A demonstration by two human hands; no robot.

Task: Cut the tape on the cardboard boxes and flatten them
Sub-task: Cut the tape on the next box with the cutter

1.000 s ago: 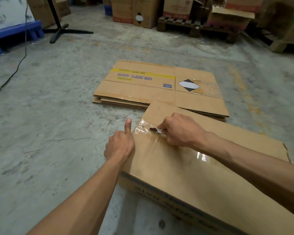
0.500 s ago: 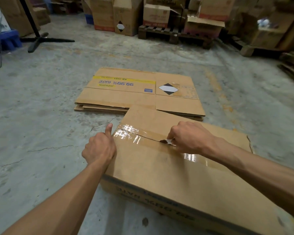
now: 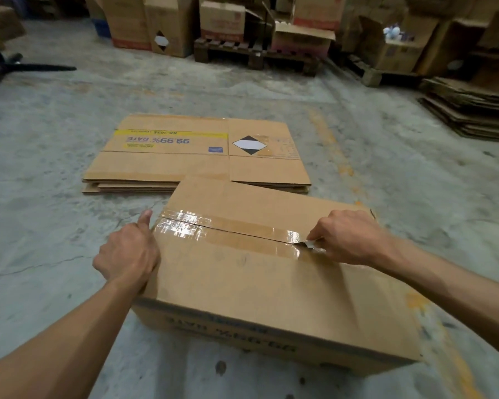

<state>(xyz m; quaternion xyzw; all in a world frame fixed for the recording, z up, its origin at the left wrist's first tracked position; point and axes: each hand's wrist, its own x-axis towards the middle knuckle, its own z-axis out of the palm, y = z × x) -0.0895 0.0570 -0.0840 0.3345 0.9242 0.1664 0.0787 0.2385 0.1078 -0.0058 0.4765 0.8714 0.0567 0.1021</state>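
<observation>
A closed brown cardboard box stands on the concrete floor in front of me. Clear tape runs across its top seam, and the seam shows as a dark slit from the left edge almost to the right. My right hand is closed on a small blade whose tip sits in the tape near the right end of the seam. My left hand presses against the box's left side, thumb up at the top edge.
A stack of flattened boxes lies just beyond the box. More flattened cardboard is piled at the right. Upright boxes on wooden pallets line the back. A black stand base sits far left.
My right hand has drawn the blade rightward along the seam, from near the left end to near the right end. The tape is split behind it. My left hand stays at the box's left side.
</observation>
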